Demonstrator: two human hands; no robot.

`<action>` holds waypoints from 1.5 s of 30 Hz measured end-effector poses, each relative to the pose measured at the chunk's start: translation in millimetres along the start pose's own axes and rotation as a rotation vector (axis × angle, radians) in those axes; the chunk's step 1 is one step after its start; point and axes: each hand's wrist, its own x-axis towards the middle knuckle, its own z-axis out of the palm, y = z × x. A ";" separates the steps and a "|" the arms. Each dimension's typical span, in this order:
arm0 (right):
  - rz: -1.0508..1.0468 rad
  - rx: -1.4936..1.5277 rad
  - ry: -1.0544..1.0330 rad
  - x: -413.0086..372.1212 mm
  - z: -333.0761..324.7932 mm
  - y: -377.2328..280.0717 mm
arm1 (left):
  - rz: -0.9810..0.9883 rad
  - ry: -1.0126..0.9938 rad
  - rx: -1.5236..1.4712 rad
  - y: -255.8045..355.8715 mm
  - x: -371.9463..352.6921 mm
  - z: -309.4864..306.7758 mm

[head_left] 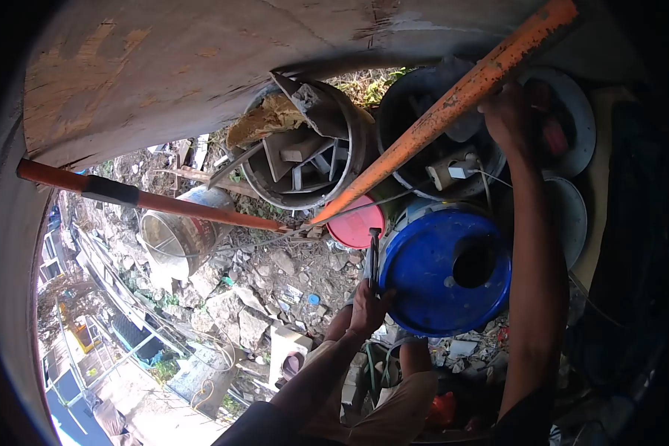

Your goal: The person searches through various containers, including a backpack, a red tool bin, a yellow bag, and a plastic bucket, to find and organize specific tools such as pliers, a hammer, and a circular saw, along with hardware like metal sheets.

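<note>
My left hand (369, 308) is closed round the handles of a metal tool (374, 256), which looks like pliers or pincers, its head pointing up beside a blue lid (431, 297) with a round dark opening. Farther up on the right, my right hand (507, 119) reaches beside the thick orange pole (453, 97); its fingers are in shadow, and what they hold, if anything, is hidden. A pink-red round lid (355, 223) lies just beyond the tool's head. Under the pole is a dark drum (390, 137) with a small white box (462, 169) in it.
A drum (360, 141) of metal scraps stands ahead. To the left, a dirty bucket (178, 241) lies on rubble near a second orange pole (178, 207). A brown panel (163, 74) hangs overhead. Round metal lids (578, 119) are at the right; a wire crosses the middle.
</note>
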 end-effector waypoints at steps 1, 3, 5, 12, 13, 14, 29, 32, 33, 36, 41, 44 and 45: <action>0.002 -0.025 0.008 16.7 -3.3 6.9 | -0.014 0.031 -0.031 -8.1 1.3 6.2; -0.225 -0.233 0.079 41.9 -6.2 25.3 | -0.038 0.009 -0.075 -4.0 2.0 3.5; -0.250 -0.110 0.032 44.4 -12.6 23.0 | -0.060 -0.025 -0.120 -0.8 2.8 0.8; -0.044 0.276 -0.060 0.6 -34.2 -26.7 | 0.041 0.055 -0.187 -5.0 2.9 4.7; 0.010 0.378 -0.056 -4.6 -37.2 -28.4 | 0.026 0.040 -0.152 -1.2 2.5 2.4; 0.036 0.474 -0.117 -8.4 -34.2 -24.1 | -0.031 0.015 -0.165 10.1 2.8 -2.0; 0.434 0.660 0.461 -378.4 -169.4 99.7 | -0.030 -0.027 0.600 1.1 -2.6 -46.2; 0.650 0.612 0.659 -489.2 -183.2 150.9 | 0.061 0.108 0.643 1.2 -47.4 -81.4; 0.739 0.593 0.706 -523.4 -190.3 162.6 | 0.124 0.112 0.712 1.8 -62.0 -90.5; 0.940 0.594 0.845 -616.7 -190.8 195.0 | 0.203 -0.017 0.718 35.0 -121.3 -102.0; 1.144 0.316 0.872 -739.3 -171.3 237.1 | 0.319 -0.281 0.904 74.6 -165.6 -81.3; 1.243 0.559 0.951 -789.2 -137.9 290.5 | 0.210 -0.326 0.909 165.0 -223.1 -16.2; 1.172 0.418 0.991 -810.6 -104.9 324.0 | 0.220 -0.322 0.911 176.8 -230.5 -5.0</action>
